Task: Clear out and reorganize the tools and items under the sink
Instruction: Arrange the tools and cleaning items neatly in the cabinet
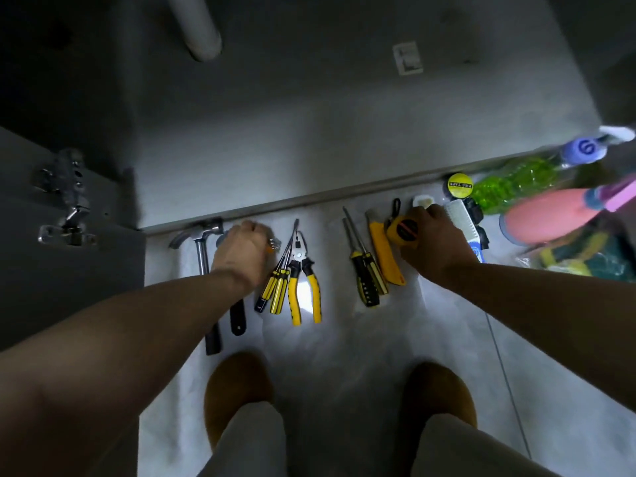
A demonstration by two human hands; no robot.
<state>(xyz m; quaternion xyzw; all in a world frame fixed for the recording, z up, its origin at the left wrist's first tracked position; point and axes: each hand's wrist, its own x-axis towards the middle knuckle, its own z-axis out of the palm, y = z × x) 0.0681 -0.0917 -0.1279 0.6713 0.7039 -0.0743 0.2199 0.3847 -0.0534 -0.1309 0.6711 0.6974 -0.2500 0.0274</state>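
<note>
while pliers [304, 280] lie between, left grip [241, 247] curls round black-handled tool [237, 318], right grip [437, 242] clasps yellow tape measure [401, 230]

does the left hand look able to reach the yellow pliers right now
Probably yes: the pliers lie uncovered just right of the left hand, past two screwdrivers. But that hand grips a small tool, so it would have to drop it first.

I count four screwdrivers [365, 270], two bottles [509, 184], and one each of hammer [203, 249], pliers [303, 280], knife [383, 256], tape measure [401, 230], tape roll [460, 185] and brush [461, 215].
</note>
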